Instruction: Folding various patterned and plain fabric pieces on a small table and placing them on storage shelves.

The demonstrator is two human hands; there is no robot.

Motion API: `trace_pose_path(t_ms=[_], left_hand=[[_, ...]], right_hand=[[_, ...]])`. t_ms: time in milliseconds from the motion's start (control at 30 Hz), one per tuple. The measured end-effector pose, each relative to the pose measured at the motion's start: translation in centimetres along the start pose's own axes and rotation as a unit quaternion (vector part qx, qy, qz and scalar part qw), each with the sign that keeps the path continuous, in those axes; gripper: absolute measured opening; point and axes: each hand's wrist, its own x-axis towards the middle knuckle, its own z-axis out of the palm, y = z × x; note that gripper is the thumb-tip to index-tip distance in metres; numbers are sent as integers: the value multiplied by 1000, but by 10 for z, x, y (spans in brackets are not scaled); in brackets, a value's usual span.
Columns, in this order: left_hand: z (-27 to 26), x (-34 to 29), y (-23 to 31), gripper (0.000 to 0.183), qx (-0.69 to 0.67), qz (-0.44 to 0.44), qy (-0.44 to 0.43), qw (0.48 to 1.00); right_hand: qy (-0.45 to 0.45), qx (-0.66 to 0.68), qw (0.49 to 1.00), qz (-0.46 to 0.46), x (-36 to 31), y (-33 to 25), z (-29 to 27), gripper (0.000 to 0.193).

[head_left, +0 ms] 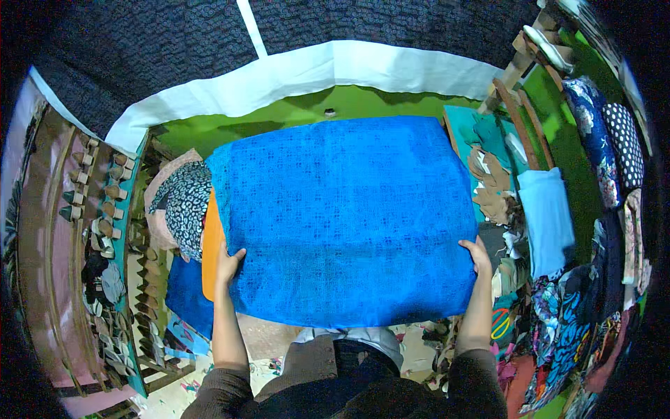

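A wide piece of blue patterned fabric (342, 202) is spread out in front of me, with a faint crease across it. At its left edge my left hand (227, 265) grips it, thumb on top and the other fingers hidden underneath. My right hand (479, 255) pinches the right edge in the same way, at about the same height. Both hands are closed on the cloth. An orange flat piece (213, 244) shows from under the fabric's left side, beside my left hand.
Left of the cloth is black-and-white animal-print fabric (183, 209). Shelves at the left carry rows of wooden shoe forms (112, 209). On the right are a teal surface with brown scraps (490, 181), a folded light blue cloth (546, 220) and piled printed fabrics (569, 325). Scraps litter the floor.
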Motion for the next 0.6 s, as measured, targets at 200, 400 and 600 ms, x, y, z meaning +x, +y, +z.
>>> trace_pose_path(t_ms=[200,400,600], left_hand=[[-9,-37,31,70,-113,48,73,990],[-34,-86,57,83,-223,184,79,954],[-55,-151,73,83,-221,275,134,926]], right_hand=[[125,-186,965,-140,-6,21,-13,62],[219,-274,907,-232,-45,20,-14,78],[46,-540,726,-423,-139,-13,116,116]])
